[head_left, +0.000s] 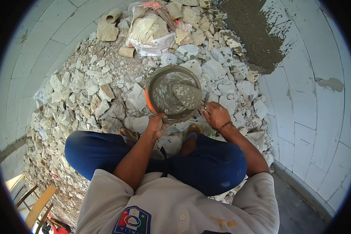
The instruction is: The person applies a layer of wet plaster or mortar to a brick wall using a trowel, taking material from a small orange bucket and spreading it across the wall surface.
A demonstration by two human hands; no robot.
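Frame centre: left grip (156,125) grasping the bowl (149,100), right grip (217,116) the trowel (188,96), we should fold the mortar (163,86) evenly.

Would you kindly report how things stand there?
Left hand holding round orange-patched bucket. Right hand gripping flat grey trowel in wet grey mortar. Pale jagged rubble around.
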